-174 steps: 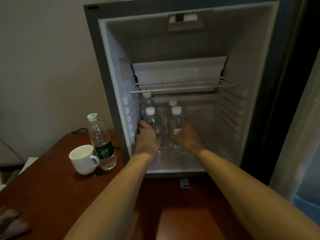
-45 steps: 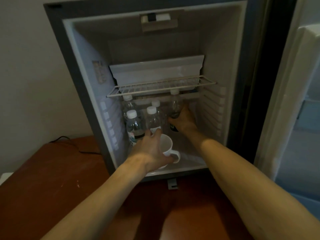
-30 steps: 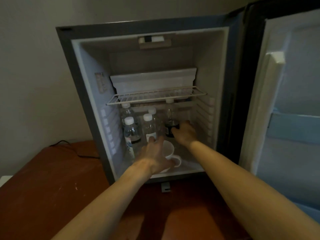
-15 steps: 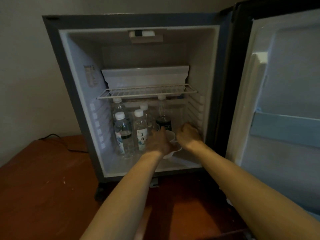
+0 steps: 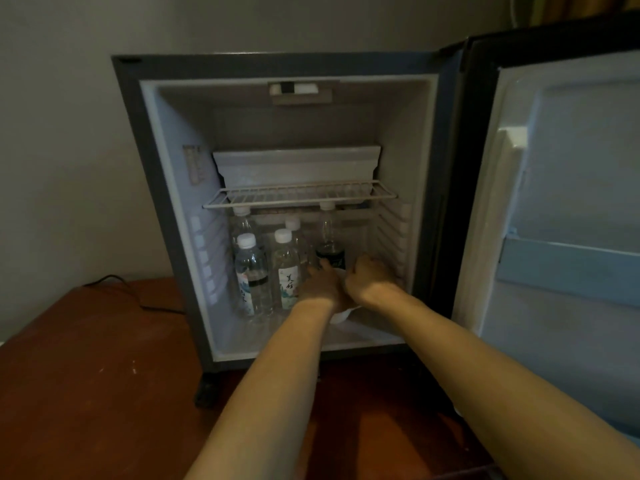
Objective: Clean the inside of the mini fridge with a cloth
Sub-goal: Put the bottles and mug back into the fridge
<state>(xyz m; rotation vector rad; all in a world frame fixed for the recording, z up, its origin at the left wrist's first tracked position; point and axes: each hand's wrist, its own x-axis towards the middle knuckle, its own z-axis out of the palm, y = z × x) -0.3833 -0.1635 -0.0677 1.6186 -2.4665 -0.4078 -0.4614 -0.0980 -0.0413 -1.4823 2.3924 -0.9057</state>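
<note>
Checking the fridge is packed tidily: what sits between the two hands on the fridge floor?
In the head view, a white mug sits between the left hand and the right hand, mostly hidden by them; only its lower edge shows.

white mug (image 5: pixel 341 315): mostly hidden by hands | fridge door (image 5: pixel 568 202): cut off right

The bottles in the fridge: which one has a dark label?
The back-right bottle, just beyond the left hand. Its label band is dark; the two front bottles carry pale labels.
</note>
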